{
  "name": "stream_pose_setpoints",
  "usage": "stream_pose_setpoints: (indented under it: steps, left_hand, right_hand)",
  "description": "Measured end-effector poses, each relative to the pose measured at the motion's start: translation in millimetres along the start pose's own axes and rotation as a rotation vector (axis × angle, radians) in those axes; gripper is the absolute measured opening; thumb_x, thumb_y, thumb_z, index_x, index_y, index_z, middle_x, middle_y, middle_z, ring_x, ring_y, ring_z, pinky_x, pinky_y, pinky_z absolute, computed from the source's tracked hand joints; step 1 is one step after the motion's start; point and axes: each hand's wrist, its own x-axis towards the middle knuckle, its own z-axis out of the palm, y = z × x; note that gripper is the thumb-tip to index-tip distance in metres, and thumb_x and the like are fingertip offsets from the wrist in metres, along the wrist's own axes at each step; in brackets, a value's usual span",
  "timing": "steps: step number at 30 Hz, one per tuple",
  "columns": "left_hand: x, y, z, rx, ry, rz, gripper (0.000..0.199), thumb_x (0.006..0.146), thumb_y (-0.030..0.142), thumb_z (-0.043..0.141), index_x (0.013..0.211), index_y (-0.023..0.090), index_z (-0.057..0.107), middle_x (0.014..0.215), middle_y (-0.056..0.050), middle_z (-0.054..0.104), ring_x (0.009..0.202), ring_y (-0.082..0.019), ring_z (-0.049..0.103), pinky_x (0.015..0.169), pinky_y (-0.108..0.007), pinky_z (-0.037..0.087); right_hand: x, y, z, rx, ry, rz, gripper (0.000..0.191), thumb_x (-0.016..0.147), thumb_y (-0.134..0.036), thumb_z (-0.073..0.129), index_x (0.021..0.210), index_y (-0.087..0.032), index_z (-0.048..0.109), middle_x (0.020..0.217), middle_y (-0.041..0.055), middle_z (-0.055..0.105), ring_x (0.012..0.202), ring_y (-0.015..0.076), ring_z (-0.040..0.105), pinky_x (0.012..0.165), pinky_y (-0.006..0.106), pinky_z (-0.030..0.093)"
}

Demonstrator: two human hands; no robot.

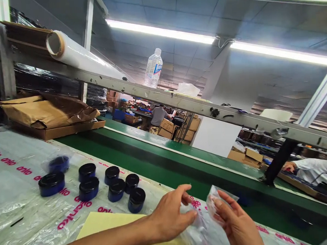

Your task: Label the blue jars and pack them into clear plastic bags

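Observation:
My right hand [237, 221] pinches a small clear plastic bag [215, 204] between thumb and fingers at the lower right. My left hand [170, 211] is beside it, thumb and fingers apart, with nothing visible between them. More clear plastic film [198, 226] lies below and between the hands. A yellow sheet [103, 224] is under my left forearm. To the left stand several round dark-blue containers with black lids, among them a near one [136, 200] and a wider one [52, 184]. Another blue container [59, 163] sits in clear plastic at the back.
A green conveyor belt [165, 151] runs behind the plastic-covered table [20, 214]. Brown paper [50, 110] fills a shallow carton at the left. Overhead, a metal shelf [118, 87] carries a film roll [80, 61] and a bottle [153, 69]. Another person's white sleeve [311, 167] shows far right.

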Motion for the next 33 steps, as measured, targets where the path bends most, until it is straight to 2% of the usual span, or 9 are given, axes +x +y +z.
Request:
stream_pose_setpoints:
  steps: [4, 9, 12, 17, 20, 25, 29, 31, 33]
  left_hand:
    - [0.4, 13.1, -3.2, -0.123, 0.064, 0.034, 0.071, 0.078, 0.026, 0.073, 0.143, 0.021, 0.046, 0.113, -0.005, 0.067, 0.102, -0.023, 0.062, 0.088, -0.037, 0.049]
    - [7.0, -0.4, -5.9, -0.498, 0.101, -0.123, 0.067, 0.070, 0.021, 0.076, 0.132, 0.013, 0.052, 0.088, 0.000, 0.065, 0.079, -0.018, 0.064, 0.076, -0.032, 0.050]
    - [7.5, -5.9, -12.7, -0.674, 0.124, -0.174, 0.063, 0.067, 0.014, 0.075, 0.126, 0.010, 0.051, 0.076, 0.003, 0.063, 0.070, -0.016, 0.063, 0.074, -0.031, 0.050]
    - [-1.3, -3.7, -28.5, -0.747, 0.095, -0.166, 0.068, 0.065, 0.020, 0.082, 0.125, 0.011, 0.051, 0.086, -0.002, 0.069, 0.081, -0.019, 0.067, 0.084, -0.035, 0.051]
    - [-4.6, -8.0, -37.3, -0.727, 0.083, -0.141, 0.068, 0.061, 0.019, 0.083, 0.123, 0.010, 0.054, 0.080, 0.000, 0.068, 0.078, -0.018, 0.066, 0.080, -0.034, 0.050]
    - [-13.0, -16.5, -66.4, -0.408, 0.159, -0.110, 0.055, 0.068, 0.015, 0.072, 0.122, 0.013, 0.059, 0.075, 0.004, 0.063, 0.068, -0.014, 0.059, 0.069, -0.027, 0.046]
    - [-25.6, -14.3, -98.5, 0.225, 0.185, -0.032, 0.061, 0.068, 0.003, 0.059, 0.127, 0.018, 0.063, 0.075, 0.004, 0.066, 0.069, -0.015, 0.060, 0.069, -0.027, 0.044]
    - [-30.7, -13.4, -109.2, 0.393, 0.170, -0.005, 0.067, 0.067, 0.002, 0.056, 0.131, 0.019, 0.061, 0.075, 0.004, 0.068, 0.070, -0.016, 0.062, 0.069, -0.027, 0.044]
    - [-33.9, -13.7, -114.3, 0.445, 0.175, 0.007, 0.068, 0.067, 0.002, 0.055, 0.133, 0.019, 0.060, 0.076, 0.005, 0.069, 0.070, -0.016, 0.063, 0.068, -0.026, 0.044]
  right_hand:
    - [-5.5, 20.3, 23.3, -0.024, -0.102, 0.035, 0.076, 0.057, -0.042, 0.096, 0.119, -0.017, 0.059, 0.085, 0.0036, 0.078, 0.070, 0.0177, 0.071, 0.062, 0.024, 0.056]
    - [-0.6, 32.6, 44.6, -0.023, -0.215, 0.137, 0.081, 0.057, -0.049, 0.095, 0.120, -0.018, 0.055, 0.083, 0.0054, 0.078, 0.075, 0.0252, 0.074, 0.066, 0.031, 0.055]
    - [0.8, 36.3, 55.0, -0.087, -0.230, 0.108, 0.079, 0.057, -0.053, 0.094, 0.116, -0.017, 0.057, 0.075, 0.0035, 0.076, 0.068, 0.0230, 0.071, 0.062, 0.029, 0.052]
    - [-5.5, 39.0, 73.9, -0.212, -0.188, -0.043, 0.065, 0.057, -0.058, 0.091, 0.100, -0.018, 0.062, 0.062, -0.0016, 0.069, 0.057, 0.0172, 0.062, 0.055, 0.026, 0.046]
    - [-10.7, 39.2, 85.0, -0.208, -0.250, 0.000, 0.065, 0.057, -0.061, 0.089, 0.098, -0.019, 0.061, 0.067, 0.0003, 0.071, 0.062, 0.0187, 0.064, 0.059, 0.027, 0.047]
    - [-7.7, 38.7, 90.3, -0.320, -0.420, -0.021, 0.055, 0.063, -0.057, 0.083, 0.097, -0.019, 0.062, 0.061, -0.0056, 0.061, 0.054, 0.0142, 0.054, 0.055, 0.026, 0.040]
    - [-3.0, 42.1, 91.0, -0.806, -0.439, -0.400, 0.026, 0.074, -0.041, 0.066, 0.094, -0.025, 0.064, 0.058, -0.0078, 0.053, 0.053, 0.0157, 0.050, 0.056, 0.029, 0.035]
    - [-6.1, 43.7, 97.0, -1.058, -0.361, -0.640, 0.023, 0.079, -0.036, 0.054, 0.098, -0.029, 0.065, 0.069, -0.0039, 0.062, 0.058, 0.0184, 0.056, 0.059, 0.031, 0.036]
    - [-12.0, 43.5, 107.8, -1.147, -0.326, -0.741, 0.023, 0.084, -0.035, 0.048, 0.100, -0.030, 0.064, 0.075, -0.0017, 0.066, 0.061, 0.0198, 0.060, 0.059, 0.031, 0.037]
